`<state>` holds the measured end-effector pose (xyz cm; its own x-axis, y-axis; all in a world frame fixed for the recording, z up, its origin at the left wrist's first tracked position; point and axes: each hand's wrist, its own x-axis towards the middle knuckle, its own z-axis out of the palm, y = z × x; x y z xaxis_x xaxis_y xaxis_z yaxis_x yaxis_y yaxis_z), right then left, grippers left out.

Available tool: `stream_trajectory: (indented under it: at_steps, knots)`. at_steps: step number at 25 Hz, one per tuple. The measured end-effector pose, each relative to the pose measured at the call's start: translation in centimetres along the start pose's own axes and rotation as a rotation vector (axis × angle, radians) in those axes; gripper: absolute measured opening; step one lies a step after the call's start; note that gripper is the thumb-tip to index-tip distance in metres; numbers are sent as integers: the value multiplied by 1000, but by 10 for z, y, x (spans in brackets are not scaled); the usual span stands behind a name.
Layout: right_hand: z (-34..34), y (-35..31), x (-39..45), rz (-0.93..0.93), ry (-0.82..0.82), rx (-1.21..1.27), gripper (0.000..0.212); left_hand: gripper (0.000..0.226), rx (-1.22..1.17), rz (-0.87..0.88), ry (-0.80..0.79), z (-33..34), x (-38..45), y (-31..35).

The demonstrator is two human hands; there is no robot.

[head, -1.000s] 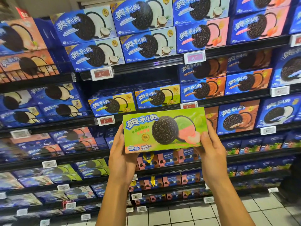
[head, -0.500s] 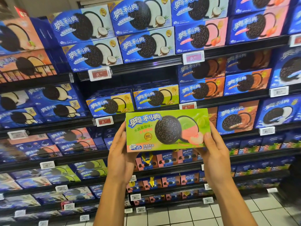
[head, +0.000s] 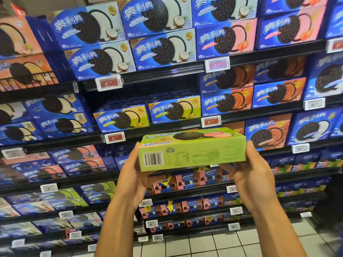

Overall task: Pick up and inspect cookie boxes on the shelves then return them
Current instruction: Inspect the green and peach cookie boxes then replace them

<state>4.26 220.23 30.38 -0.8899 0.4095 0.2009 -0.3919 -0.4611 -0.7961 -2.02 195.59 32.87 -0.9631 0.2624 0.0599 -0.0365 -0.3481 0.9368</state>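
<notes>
Only the head camera here, so one view to go through: the person has a lime-green rectangular cardboard cookie box up in front of the shelves, held at both short ends. The left hand cups the barcode end with fingers curled underneath and behind, and the right hand grips the other end the same way, thumb side up against the box edge, so both hands are clamped on it rather than loose. The box is tipped so its long side panel with the barcode and small print faces the camera, and the printed front with the dark cookie picture points up and away. It's in the air, clear of the racks, roughly level with the shelf that carries a red-and-white price tag and just in front of the blue cardboard cookie boxes with yellow-green cream pictures. Progress-wise I'd say the pick-up part is done for this box and we're mid inspection, looking at the side text. What's left as far as I can tell: finish looking it over, then put it back on the black metal shelving. I can't see which gap it belongs in, so no idea on the exact slot.
</notes>
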Motion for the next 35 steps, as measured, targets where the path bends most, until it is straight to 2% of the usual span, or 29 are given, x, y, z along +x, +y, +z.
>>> stream_trajectory:
  at_steps: [5,10,14,20,24,29,31,35]
  knots:
    - [-2,1,2,13,61,-71,47,48,112,-72,43,0,3,-3]
    - [-6,0,3,4,51,-71,42,46,63,-86,31,4,4,-6]
    - [-10,-2,3,0,13,-39,49,38,-11,3,-27,1,5,-9]
    - [-13,-2,5,-22,-23,-85,44,49,-183,167,-56,-1,8,-11]
    - [-11,0,5,-18,55,-111,32,44,-198,172,-54,1,7,-12]
    - [-15,1,6,-65,29,-136,32,43,-183,172,-71,-1,9,-11]
    - [-17,1,6,-117,8,-184,36,44,-119,207,-35,0,9,-14]
    - [-19,3,4,-210,14,-273,44,33,-17,313,147,5,12,-24]
